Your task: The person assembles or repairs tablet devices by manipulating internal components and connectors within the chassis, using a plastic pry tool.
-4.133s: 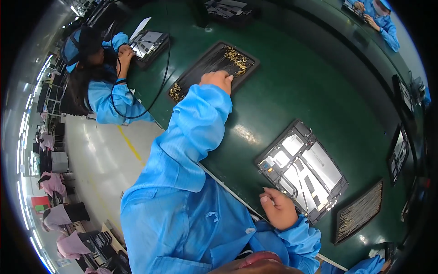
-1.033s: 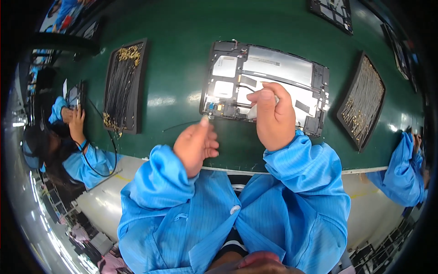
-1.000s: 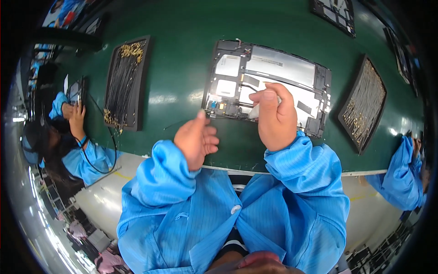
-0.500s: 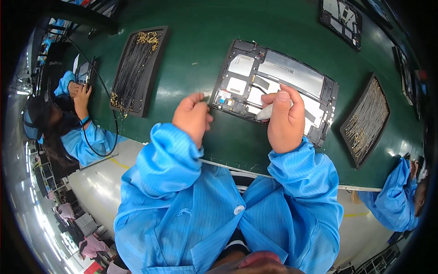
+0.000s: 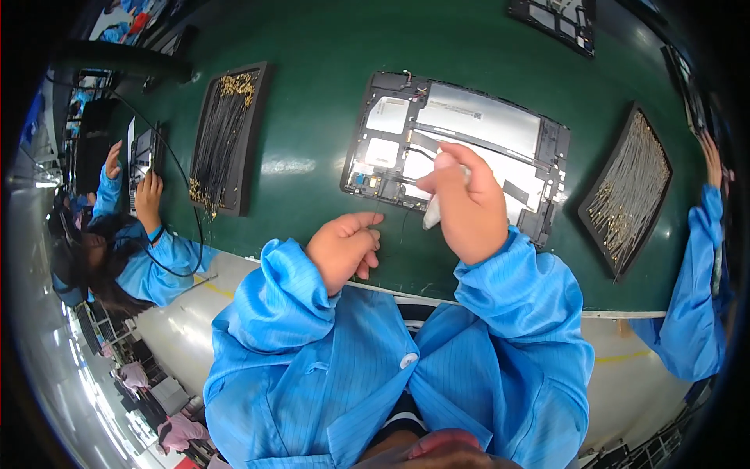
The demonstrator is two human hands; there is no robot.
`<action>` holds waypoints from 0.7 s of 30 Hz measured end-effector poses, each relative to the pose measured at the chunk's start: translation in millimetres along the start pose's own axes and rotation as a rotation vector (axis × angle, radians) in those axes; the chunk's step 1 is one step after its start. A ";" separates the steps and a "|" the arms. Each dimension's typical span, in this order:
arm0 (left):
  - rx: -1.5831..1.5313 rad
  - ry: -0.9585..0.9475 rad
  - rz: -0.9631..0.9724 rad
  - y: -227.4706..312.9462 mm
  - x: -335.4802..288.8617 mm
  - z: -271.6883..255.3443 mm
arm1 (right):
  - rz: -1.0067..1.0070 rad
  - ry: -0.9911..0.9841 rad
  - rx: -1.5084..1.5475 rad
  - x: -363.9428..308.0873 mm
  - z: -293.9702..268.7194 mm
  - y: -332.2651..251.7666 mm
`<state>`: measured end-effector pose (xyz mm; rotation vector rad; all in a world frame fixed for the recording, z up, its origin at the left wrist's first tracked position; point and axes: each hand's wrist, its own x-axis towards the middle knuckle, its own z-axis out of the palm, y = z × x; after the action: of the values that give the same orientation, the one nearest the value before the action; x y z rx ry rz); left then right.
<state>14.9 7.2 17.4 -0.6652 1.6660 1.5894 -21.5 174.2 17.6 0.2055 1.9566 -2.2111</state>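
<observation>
The right hand pinches a white object between thumb and fingers, probably for fine control; the opened tablet lies under and beyond them. The left hand curls loosely (if holding something, I cannot tell).

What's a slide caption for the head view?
Right hand holds a whitish object at an opened flat device, left hand nearby, cable trays either side.
</observation>
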 end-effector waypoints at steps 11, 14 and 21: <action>0.018 0.082 0.051 0.2 11.5 -0.9 | -0.023 -0.355 -0.972 55.6 22.0 4.6; 0.018 -0.018 0.053 -0.4 17.0 -6.7 | -0.081 -0.464 -0.885 51.8 10.1 -2.2; -0.093 -0.069 0.134 -2.6 13.1 -10.3 | -0.106 0.497 -0.129 -43.4 -129.4 -12.5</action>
<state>7.5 -1.7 5.1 -0.5483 1.6232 1.7736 15.8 305.9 23.3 0.7071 2.3969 -2.2447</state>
